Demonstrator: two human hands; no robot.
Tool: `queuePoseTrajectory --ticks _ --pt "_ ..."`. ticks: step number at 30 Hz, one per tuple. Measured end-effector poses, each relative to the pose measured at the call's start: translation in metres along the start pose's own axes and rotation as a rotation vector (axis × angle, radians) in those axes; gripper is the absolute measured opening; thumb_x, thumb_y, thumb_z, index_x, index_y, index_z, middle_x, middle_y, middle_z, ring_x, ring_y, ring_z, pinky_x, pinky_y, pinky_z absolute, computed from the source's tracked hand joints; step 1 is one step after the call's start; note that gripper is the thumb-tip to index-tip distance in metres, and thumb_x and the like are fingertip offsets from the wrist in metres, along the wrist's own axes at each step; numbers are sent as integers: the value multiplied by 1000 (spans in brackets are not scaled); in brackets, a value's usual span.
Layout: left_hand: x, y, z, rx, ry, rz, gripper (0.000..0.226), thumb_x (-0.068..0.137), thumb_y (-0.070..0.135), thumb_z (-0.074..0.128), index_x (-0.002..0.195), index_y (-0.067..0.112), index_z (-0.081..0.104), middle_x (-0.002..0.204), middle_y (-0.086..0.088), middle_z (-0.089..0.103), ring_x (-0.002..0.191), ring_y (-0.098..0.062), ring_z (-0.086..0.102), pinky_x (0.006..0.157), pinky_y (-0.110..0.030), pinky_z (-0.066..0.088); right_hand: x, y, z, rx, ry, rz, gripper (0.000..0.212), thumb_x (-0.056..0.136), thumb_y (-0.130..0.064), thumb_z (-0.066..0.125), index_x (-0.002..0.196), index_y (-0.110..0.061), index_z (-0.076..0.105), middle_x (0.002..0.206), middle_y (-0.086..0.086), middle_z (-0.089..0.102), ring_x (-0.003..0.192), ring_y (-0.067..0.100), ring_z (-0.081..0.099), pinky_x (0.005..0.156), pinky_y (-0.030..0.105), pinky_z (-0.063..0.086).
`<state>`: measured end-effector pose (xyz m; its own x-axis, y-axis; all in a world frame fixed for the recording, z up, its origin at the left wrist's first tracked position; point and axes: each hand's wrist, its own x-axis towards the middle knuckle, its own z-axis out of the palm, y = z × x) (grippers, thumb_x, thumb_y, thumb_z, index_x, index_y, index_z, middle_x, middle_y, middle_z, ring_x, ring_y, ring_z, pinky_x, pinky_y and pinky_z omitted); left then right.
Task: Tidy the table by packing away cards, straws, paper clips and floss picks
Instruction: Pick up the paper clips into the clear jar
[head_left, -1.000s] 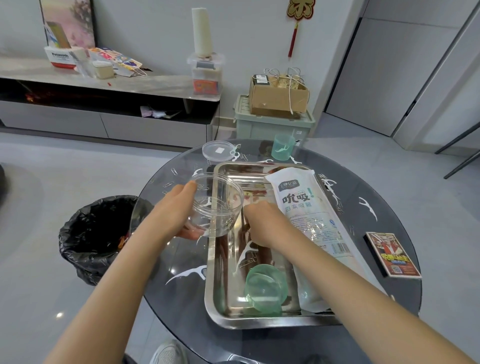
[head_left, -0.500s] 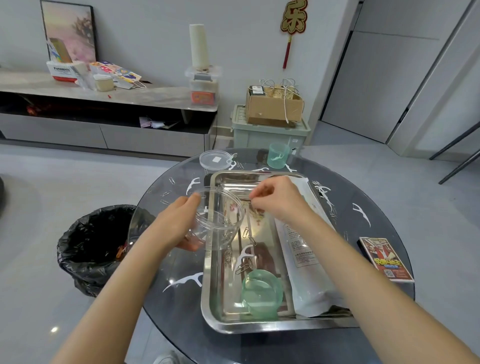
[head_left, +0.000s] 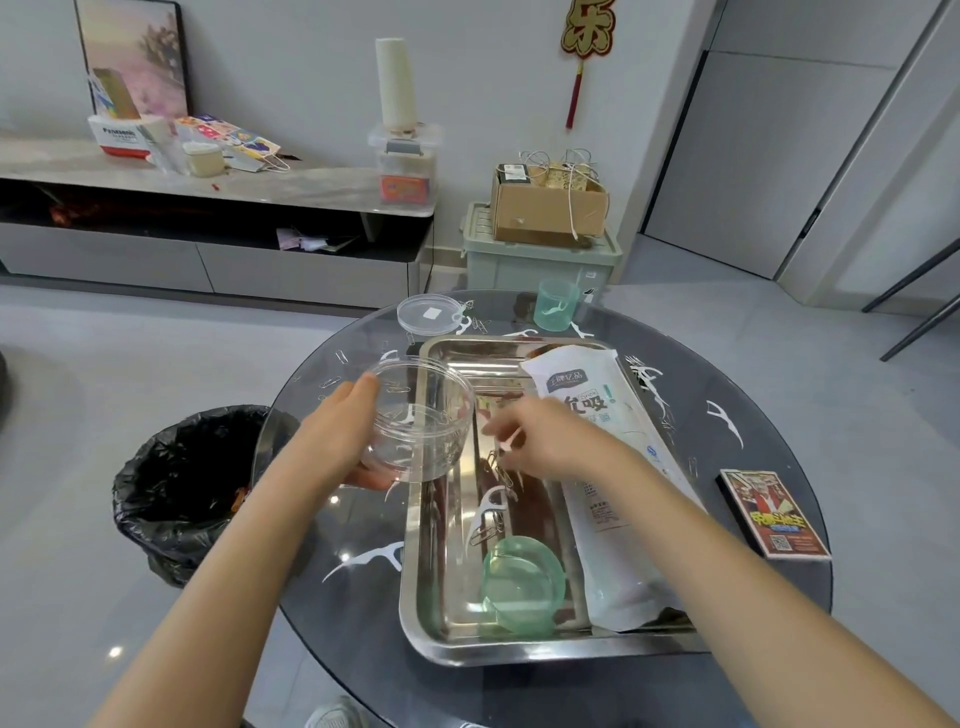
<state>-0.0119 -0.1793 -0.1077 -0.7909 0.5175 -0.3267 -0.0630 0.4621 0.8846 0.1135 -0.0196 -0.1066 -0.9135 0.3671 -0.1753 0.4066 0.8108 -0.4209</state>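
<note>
The fingers of the right hand (head_left: 550, 447) are bent and pressed together around something small and white, which looks like a floss pick (head_left: 506, 443); the picture is blurred there, so I cannot tell it for sure. This hand is above the middle of the steel tray (head_left: 415, 561), just beside the clear jar (head_left: 418, 421). The left hand (head_left: 337, 431) holds the clear jar from its left side, the thumb at the rim and the other fingers curled under the bottom. The jar is tilted a little and is above the left edge of the tray. Inside it there are some paper clips and at least one floss pick.

In the tray, under the right hand, a few paper clips (head_left: 501, 470) lie together, and nearer to the person there is another floss pick (head_left: 488, 506) with more clips. A green lid (head_left: 522, 584) lies at the near end of the tray. A white bag of straws (head_left: 602, 467) lies along the right side of the tray.

On the round glass table (head_left: 675, 675), more floss picks and clips are spread around the tray. The clear lid (head_left: 428, 314) and a green cup (head_left: 557, 304) are at the far edge. A box of cards (head_left: 771, 512) lies on the right. A bin with a black bag (head_left: 187, 483) stands on the floor at the left.
</note>
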Motion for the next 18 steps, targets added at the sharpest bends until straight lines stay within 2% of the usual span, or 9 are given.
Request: queuePoseTrajectory --ticks 3,6,9,12,14,16,18 --pt "0 0 0 -12 -4 -3 31 97 43 31 115 21 44 97 -16 53 69 -40 70 74 -44 57 5 8 10 -157 -100 -42 53 86 3 55 133 -21 54 137 2 50 128 20 42 104 31 39" --pt "-1 -1 -1 9 -14 10 32 97 44 30 115 22 45 99 -17 54 68 -39 70 75 -43 57 6 12 11 -204 -140 -78 54 84 4 55 129 -26 57 136 0 50 130 18 40 106 36 39" --pt "-1 0 -3 25 -14 33 31 97 43 29 113 22 46 98 -16 55 63 -35 69 71 -40 57 5 8 14 -284 -142 -145 48 86 4 55 126 -21 58 132 -5 50 123 18 45 101 32 41" --pt "-2 2 -2 26 -15 44 32 98 43 29 115 22 46 95 -16 57 61 -33 69 67 -38 57 10 7 18 -293 -102 -163 32 86 2 56 108 -20 62 114 -5 52 109 20 51 94 31 42" --pt "-2 2 -1 30 -18 44 33 97 44 29 117 23 45 94 -16 58 62 -33 69 70 -41 58 12 7 19 -291 -104 -158 23 87 1 54 97 -19 60 103 -6 50 104 20 52 93 30 42" --pt "-3 2 -1 37 -16 49 34 97 45 29 118 23 45 96 -15 58 63 -33 70 76 -45 58 12 4 21 -300 -104 -150 18 90 -1 50 95 -17 56 104 -3 49 99 19 51 90 30 41" --pt "-2 2 -1 47 -17 50 34 97 46 29 118 24 45 96 -14 58 63 -32 70 77 -45 57 12 2 23 -336 -80 -143 17 91 -2 47 100 -14 54 109 2 49 94 18 47 80 27 41"
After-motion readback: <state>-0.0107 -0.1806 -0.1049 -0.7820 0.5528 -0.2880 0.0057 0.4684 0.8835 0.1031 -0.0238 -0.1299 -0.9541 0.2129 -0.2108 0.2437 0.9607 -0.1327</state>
